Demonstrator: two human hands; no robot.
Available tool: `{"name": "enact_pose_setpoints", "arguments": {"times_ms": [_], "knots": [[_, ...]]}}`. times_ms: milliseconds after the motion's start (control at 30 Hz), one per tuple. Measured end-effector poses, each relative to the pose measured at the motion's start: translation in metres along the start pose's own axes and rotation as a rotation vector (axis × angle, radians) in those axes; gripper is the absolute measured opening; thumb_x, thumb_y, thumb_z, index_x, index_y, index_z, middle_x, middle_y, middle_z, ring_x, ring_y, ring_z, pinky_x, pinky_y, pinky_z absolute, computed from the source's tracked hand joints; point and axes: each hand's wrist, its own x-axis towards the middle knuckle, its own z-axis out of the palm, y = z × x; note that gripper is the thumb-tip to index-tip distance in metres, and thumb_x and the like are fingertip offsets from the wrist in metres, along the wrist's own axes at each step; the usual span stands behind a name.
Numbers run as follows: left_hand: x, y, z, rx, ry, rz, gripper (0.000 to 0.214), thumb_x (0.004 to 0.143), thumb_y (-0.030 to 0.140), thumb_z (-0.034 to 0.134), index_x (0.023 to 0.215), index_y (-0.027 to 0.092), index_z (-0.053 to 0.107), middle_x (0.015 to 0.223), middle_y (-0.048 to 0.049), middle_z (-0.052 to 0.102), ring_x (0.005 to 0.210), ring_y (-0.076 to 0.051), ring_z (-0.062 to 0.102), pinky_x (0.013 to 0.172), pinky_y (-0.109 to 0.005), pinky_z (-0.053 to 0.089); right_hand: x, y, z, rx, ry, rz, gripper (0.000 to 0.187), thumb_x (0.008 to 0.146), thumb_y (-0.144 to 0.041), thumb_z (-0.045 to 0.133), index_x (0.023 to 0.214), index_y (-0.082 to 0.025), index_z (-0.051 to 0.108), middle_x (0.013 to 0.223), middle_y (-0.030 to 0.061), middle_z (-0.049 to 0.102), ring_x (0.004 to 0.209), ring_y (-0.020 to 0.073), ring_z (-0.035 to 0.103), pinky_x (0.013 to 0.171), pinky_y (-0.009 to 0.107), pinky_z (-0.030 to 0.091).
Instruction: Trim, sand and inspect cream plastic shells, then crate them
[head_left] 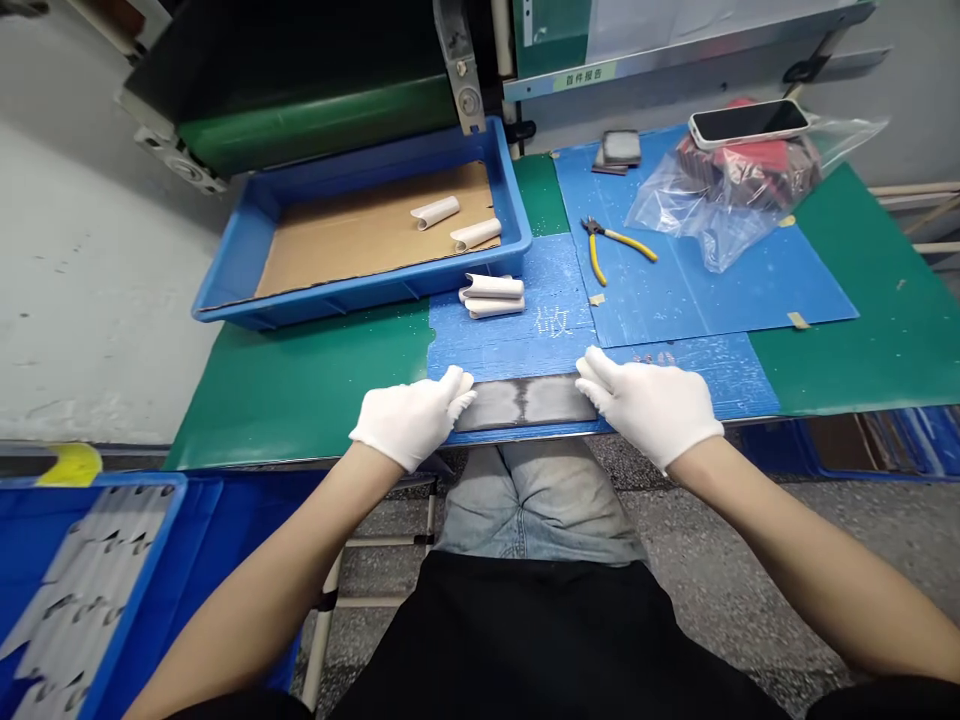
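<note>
Gloved left hand (pixel 411 418) and right hand (pixel 649 407) on either end of dark strip (pixel 523 402), on blue mat (pixel 510 345) at tabletop (pixel 300 390) near edge. Curled white pieces (pixel 491 296) beside blue tray (pixel 337 297); pliers (pixel 611 243), phone (pixel 748 122) upper right.

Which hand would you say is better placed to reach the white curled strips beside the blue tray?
Probably the left hand: it sits nearer the curled strips than the right hand does.
</note>
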Motion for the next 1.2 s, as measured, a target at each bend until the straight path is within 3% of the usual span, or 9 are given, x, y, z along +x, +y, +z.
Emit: {"name": "enact_pose_setpoints", "arguments": {"times_ms": [100, 233, 333, 467, 633, 767, 967, 1100, 1200], "knots": [[-0.005, 0.005, -0.005, 0.017, -0.037, 0.002, 0.056, 0.108, 0.059, 0.021, 0.142, 0.031, 0.056, 0.093, -0.0134, 0.078, 0.081, -0.036, 0.075, 0.07, -0.039, 0.049, -0.001, -0.003, 0.0, -0.05, -0.029, -0.037, 0.052, 0.107, -0.062, 0.031, 0.147, -0.037, 0.053, 0.092, 0.0074, 0.079, 0.077, 0.0297, 0.073, 0.07, 0.036, 0.042], [-0.008, 0.006, -0.016, -0.036, -0.151, 0.006, 0.056, 0.106, 0.062, 0.027, 0.143, 0.033, 0.057, 0.092, -0.0142, 0.079, 0.081, -0.038, 0.076, 0.072, -0.043, 0.051, -0.004, -0.003, -0.007, -0.056, -0.083, -0.047, 0.053, 0.104, -0.066, 0.034, 0.142, -0.039, 0.06, 0.089, 0.0101, 0.078, 0.078, 0.0322, 0.074, 0.068, 0.037, 0.042], [0.0, 0.006, -0.026, -0.077, -0.195, -0.078, 0.059, 0.105, 0.064, 0.026, 0.146, 0.034, 0.056, 0.1, -0.0163, 0.079, 0.09, -0.04, 0.076, 0.076, -0.046, 0.053, 0.004, -0.008, -0.016, -0.039, -0.078, -0.053, 0.053, 0.105, -0.062, 0.033, 0.139, -0.034, 0.063, 0.095, 0.0131, 0.078, 0.084, 0.0339, 0.074, 0.073, 0.041, 0.045], [0.004, 0.005, -0.028, -0.062, -0.263, -0.044, 0.059, 0.104, 0.064, 0.027, 0.144, 0.033, 0.057, 0.101, -0.017, 0.079, 0.091, -0.04, 0.076, 0.079, -0.048, 0.054, 0.011, -0.012, -0.023, -0.042, -0.165, -0.135, 0.051, 0.105, -0.056, 0.036, 0.133, -0.027, 0.067, 0.094, 0.0155, 0.078, 0.085, 0.0361, 0.074, 0.076, 0.045, 0.046], [0.003, 0.004, -0.027, -0.073, -0.238, -0.034, 0.06, 0.104, 0.064, 0.022, 0.142, 0.033, 0.056, 0.103, -0.0159, 0.078, 0.092, -0.038, 0.076, 0.08, -0.048, 0.054, 0.007, -0.012, -0.027, -0.037, -0.147, -0.154, 0.051, 0.106, -0.052, 0.036, 0.14, -0.025, 0.063, 0.098, 0.018, 0.078, 0.089, 0.0381, 0.075, 0.075, 0.045, 0.048], [0.005, 0.005, -0.031, -0.061, -0.316, -0.008, 0.061, 0.103, 0.067, 0.023, 0.136, 0.033, 0.061, 0.102, -0.0161, 0.078, 0.093, -0.038, 0.075, 0.081, -0.047, 0.054, 0.005, -0.015, -0.031, -0.035, -0.176, -0.199, 0.049, 0.106, -0.052, 0.039, 0.135, -0.024, 0.066, 0.095, 0.0182, 0.078, 0.09, 0.0379, 0.075, 0.077, 0.045, 0.048], [0.001, 0.007, -0.031, -0.105, -0.31, 0.016, 0.062, 0.102, 0.067, 0.024, 0.14, 0.034, 0.06, 0.102, -0.0176, 0.078, 0.092, -0.039, 0.075, 0.08, -0.05, 0.054, 0.004, -0.014, -0.031, -0.031, -0.217, -0.219, 0.047, 0.106, -0.048, 0.04, 0.14, -0.023, 0.062, 0.098, 0.0192, 0.078, 0.094, 0.0356, 0.075, 0.08, 0.044, 0.048], [0.0, 0.008, -0.029, -0.134, -0.25, 0.009, 0.063, 0.104, 0.065, 0.021, 0.145, 0.033, 0.057, 0.106, -0.0183, 0.078, 0.092, -0.04, 0.075, 0.081, -0.051, 0.054, 0.004, -0.012, -0.028, -0.032, -0.151, -0.212, 0.049, 0.107, -0.05, 0.037, 0.142, -0.025, 0.06, 0.099, 0.0187, 0.078, 0.09, 0.0356, 0.075, 0.075, 0.043, 0.048], [0.001, 0.008, -0.028, -0.117, -0.295, 0.018, 0.064, 0.103, 0.066, 0.022, 0.145, 0.033, 0.056, 0.104, -0.018, 0.078, 0.092, -0.04, 0.075, 0.08, -0.05, 0.055, 0.004, -0.011, -0.028, -0.04, -0.171, -0.232, 0.047, 0.106, -0.049, 0.04, 0.138, -0.023, 0.063, 0.096, 0.0191, 0.078, 0.089, 0.0359, 0.075, 0.075, 0.043, 0.048]]}}
